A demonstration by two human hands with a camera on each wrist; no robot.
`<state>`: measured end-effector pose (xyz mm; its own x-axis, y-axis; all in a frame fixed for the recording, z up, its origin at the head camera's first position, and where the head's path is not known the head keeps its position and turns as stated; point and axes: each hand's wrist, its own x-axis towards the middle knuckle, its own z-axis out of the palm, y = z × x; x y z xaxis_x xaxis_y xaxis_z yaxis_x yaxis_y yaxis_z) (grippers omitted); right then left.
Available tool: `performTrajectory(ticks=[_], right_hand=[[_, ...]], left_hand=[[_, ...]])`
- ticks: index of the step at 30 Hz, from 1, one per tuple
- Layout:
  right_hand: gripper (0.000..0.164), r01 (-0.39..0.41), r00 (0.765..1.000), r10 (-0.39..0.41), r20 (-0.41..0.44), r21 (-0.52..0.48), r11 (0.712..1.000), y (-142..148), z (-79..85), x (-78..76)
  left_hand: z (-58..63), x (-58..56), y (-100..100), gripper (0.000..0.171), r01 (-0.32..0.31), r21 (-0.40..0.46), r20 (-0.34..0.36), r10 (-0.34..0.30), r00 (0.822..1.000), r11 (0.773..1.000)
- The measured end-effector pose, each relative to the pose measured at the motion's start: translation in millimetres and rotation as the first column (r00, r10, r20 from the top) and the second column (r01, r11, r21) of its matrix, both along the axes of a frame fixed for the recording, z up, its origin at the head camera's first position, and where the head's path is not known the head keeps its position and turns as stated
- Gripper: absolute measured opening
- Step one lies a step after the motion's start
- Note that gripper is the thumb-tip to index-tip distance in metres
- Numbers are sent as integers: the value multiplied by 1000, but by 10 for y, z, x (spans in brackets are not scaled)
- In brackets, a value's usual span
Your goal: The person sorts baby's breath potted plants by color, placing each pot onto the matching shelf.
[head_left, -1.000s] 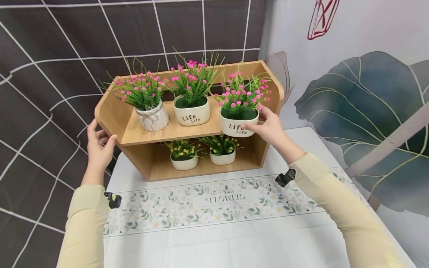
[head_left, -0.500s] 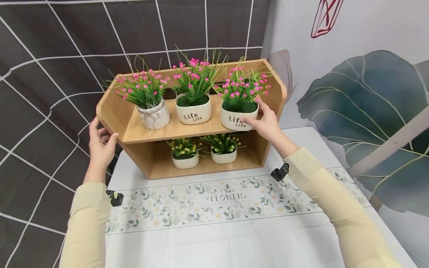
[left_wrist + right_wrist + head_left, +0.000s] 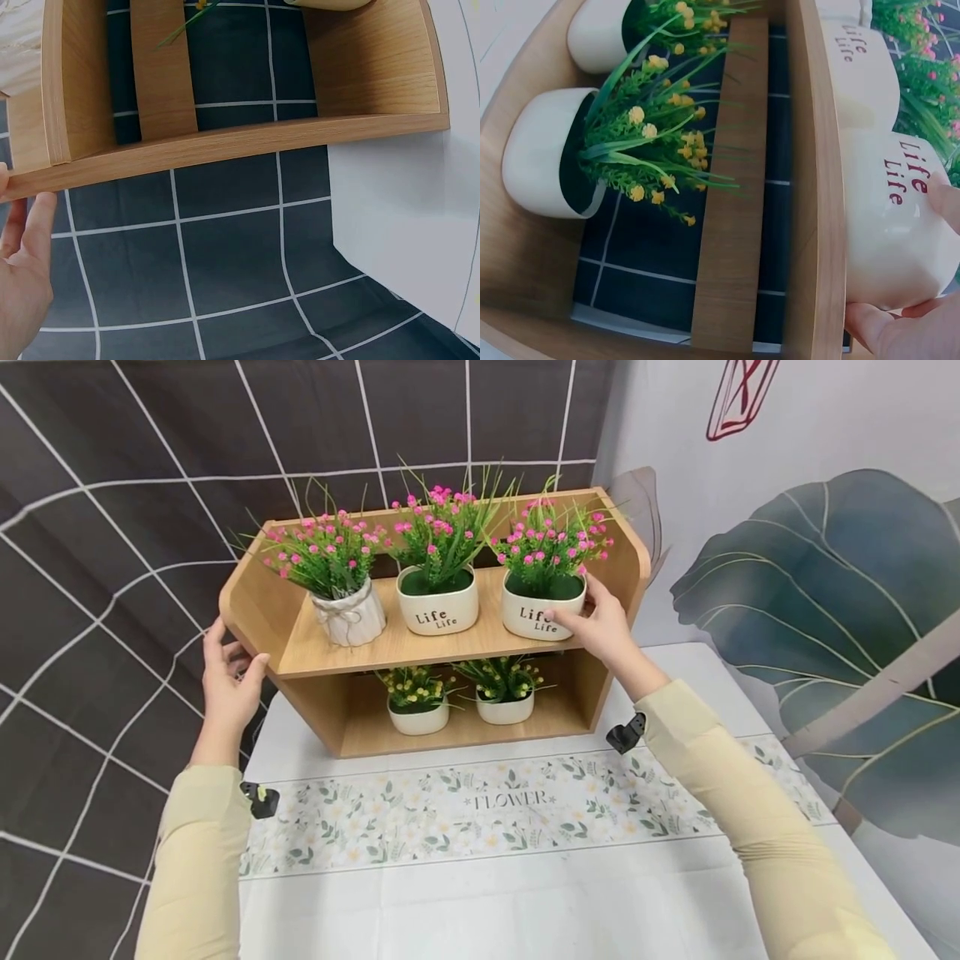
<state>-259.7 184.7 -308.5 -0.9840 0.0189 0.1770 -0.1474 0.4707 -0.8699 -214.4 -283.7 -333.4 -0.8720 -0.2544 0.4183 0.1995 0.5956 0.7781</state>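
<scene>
A two-tier wooden shelf (image 3: 322, 663) stands on the table. My right hand (image 3: 606, 625) grips the rightmost white pot of pink flowers (image 3: 517, 620), thumb on its "Life" lettering and fingers at its right side. The right wrist view shows this flowerpot (image 3: 889, 247) at the upper board's front edge, fingertips near its base. My left hand (image 3: 228, 689) holds the shelf's left side panel, thumb near the front edge and fingers around the outer side. In the left wrist view, part of the left hand (image 3: 26, 277) shows against that panel.
Beside the held pot stand another "Life" flowerpot (image 3: 438, 610) and a white pot tied with twine (image 3: 348, 618). Below are two yellow-flowered pots (image 3: 418, 722). A floral "FLOWER" strip (image 3: 480, 827) crosses the white table (image 3: 480, 910). Dark gridded cloth (image 3: 315, 418) hangs behind.
The held flowerpot has moved back and down onto the upper board, its base now level with the board's front edge. My left hand keeps its hold; the head view has shifted slightly.
</scene>
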Motion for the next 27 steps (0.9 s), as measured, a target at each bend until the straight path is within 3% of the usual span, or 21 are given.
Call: performTrajectory(ticks=[8,19,27], right_hand=[[80,6,1000,-6,-5,5,1000,52,3,-101],[84,-63,998,63,14,-13,998,96,-26,-240],[79,-124,992,125,22,-65,990,96,-39,-339]], left_hand=[[18,-4,26,66,4,5,-12,-4,1000,1000],[-6,-21,19,65,3,26,-23,-2,1000,1000],[-19,-15,6,66,-3,22,-15,4,1000,1000]])
